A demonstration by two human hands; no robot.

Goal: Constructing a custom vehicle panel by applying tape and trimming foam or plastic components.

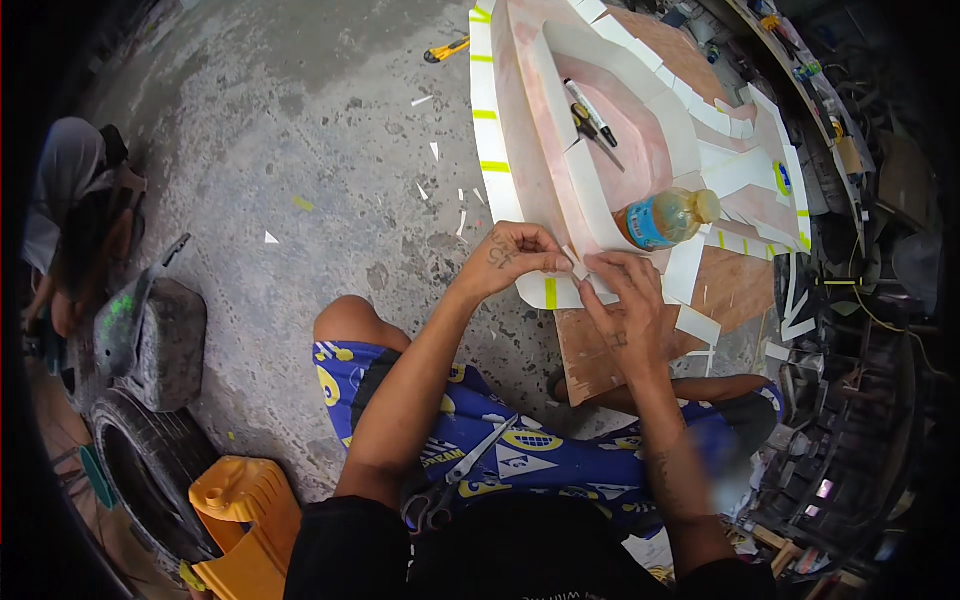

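Note:
My left hand (512, 258) pinches a small strip of white card (575, 264) at the near edge of a large pinkish mould-like form (512, 150). My right hand (628, 292) has its thumb and fingers closed on the same strip from the other side. White card pieces (484, 140), some with yellow-green tape, line the form's rim. Just beyond my right hand, a clear bottle with a blue label and amber liquid (660, 220) leans in the form's hollow. Black-handled scissors (597, 136) and a marker pen (590, 110) lie further inside it.
A second pair of scissors (470, 466) rests on my lap. The form sits on a brown board (735, 297). A yellow utility knife (447, 50) and white scraps (422, 192) lie on the concrete floor. At left are a tyre (140, 470), a cut yellow jerrycan (240, 515) and another person (80, 200).

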